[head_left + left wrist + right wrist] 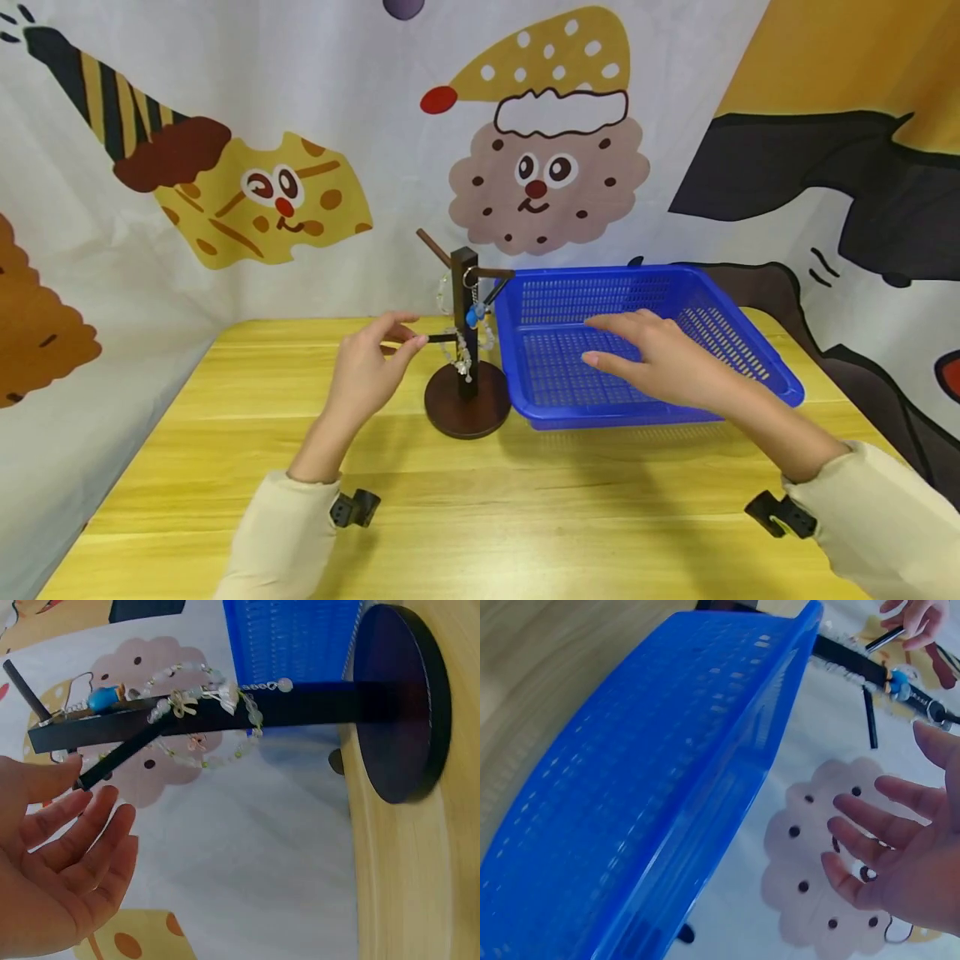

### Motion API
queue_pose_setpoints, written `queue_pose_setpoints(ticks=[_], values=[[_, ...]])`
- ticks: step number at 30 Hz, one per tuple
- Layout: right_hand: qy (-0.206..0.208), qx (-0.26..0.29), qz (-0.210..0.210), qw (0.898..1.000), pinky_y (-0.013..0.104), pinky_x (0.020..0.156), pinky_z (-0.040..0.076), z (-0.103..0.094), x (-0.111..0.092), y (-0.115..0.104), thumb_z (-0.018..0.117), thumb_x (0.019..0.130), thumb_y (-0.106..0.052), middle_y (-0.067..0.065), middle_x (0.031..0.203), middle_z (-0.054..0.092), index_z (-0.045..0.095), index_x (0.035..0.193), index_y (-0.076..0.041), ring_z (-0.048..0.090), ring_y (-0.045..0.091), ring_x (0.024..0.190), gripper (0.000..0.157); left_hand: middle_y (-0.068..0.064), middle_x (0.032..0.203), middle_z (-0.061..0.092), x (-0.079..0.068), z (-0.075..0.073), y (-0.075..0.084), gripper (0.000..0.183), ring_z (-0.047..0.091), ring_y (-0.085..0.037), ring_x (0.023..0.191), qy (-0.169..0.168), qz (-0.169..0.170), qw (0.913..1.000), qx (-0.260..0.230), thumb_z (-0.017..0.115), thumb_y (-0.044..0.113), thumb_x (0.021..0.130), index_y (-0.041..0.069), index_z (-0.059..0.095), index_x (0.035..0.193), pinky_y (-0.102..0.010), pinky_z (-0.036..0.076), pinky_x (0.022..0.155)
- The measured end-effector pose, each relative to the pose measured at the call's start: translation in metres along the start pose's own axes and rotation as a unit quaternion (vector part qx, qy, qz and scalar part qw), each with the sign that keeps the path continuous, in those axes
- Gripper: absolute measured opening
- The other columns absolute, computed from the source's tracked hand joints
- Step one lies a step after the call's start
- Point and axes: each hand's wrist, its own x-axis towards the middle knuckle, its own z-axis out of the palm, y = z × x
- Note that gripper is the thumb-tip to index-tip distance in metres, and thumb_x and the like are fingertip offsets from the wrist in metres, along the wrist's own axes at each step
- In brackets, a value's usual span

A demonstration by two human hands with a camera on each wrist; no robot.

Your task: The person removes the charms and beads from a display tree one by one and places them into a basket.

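A dark wooden jewelry stand (467, 408) with a round base and several pegs stands upright on the table. The thumb and forefinger of my left hand (367, 358) pinch the tip of its lower left peg (112, 761). From that peg hangs a clear beaded bracelet (459, 358) with small charms, close to the post. A keychain (476, 313) with blue beads hangs from a right-hand peg, and other pale beads hang behind the post. My right hand (663, 354) is above the blue basket (645, 414), fingers spread and holding nothing.
The blue plastic basket sits right of the stand, its near left corner close to the base. Behind the wooden table (480, 517) hangs a white curtain (405, 108) with cartoon prints. A small black device (355, 508) is on the left wrist, another (780, 514) on the right.
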Motion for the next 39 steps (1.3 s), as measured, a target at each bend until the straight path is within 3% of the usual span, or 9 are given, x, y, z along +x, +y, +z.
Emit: queue_pose_setpoints(ticks=[6, 16, 22, 39], values=[[-0.007, 0.031, -0.041, 0.999, 0.049, 0.087, 0.041, 0.004, 0.020, -0.017, 0.057, 0.091, -0.029, 0.011, 0.116, 0.059, 0.054, 0.125, -0.004, 0.050, 0.030, 0.109, 0.042, -0.008, 0.085, 0.067, 0.000, 0.001, 0.001, 0.010, 0.062, -0.024, 0.081, 0.011, -0.003, 0.9998, -0.018, 0.065, 0.012, 0.085, 0.003, 0.068, 0.090, -0.038, 0.051, 0.068], [-0.028, 0.056, -0.077, 0.995, 0.044, 0.085, 0.044, 0.009, 0.049, -0.036, 0.060, 0.089, -0.023, 0.009, 0.118, 0.059, 0.053, 0.126, -0.006, 0.055, 0.026, 0.106, 0.041, -0.008, 0.084, 0.067, -0.002, 0.000, 0.000, 0.010, 0.062, -0.023, 0.080, -0.001, -0.015, 0.9994, -0.032, 0.065, 0.011, 0.085, 0.003, 0.068, 0.091, -0.037, 0.050, 0.066], [-0.024, 0.062, -0.091, 0.994, 0.039, 0.079, 0.046, 0.014, 0.065, -0.046, 0.063, 0.087, -0.020, 0.008, 0.106, 0.062, 0.055, 0.123, -0.006, 0.057, 0.023, 0.097, 0.040, -0.008, 0.085, 0.067, -0.002, 0.000, -0.001, 0.010, 0.061, -0.022, 0.080, -0.002, -0.021, 0.9990, -0.040, 0.065, 0.011, 0.085, 0.003, 0.068, 0.091, -0.037, 0.050, 0.067], [0.037, 0.111, -0.024, 0.993, 0.033, 0.063, 0.047, 0.034, 0.097, -0.064, 0.067, 0.084, -0.024, 0.007, 0.081, 0.065, 0.062, 0.101, -0.002, 0.060, 0.019, 0.071, 0.028, -0.008, 0.086, 0.067, -0.001, 0.000, -0.001, 0.010, 0.061, -0.022, 0.082, -0.013, -0.029, 0.9982, -0.051, 0.063, 0.011, 0.087, 0.003, 0.067, 0.092, -0.037, 0.050, 0.069]])
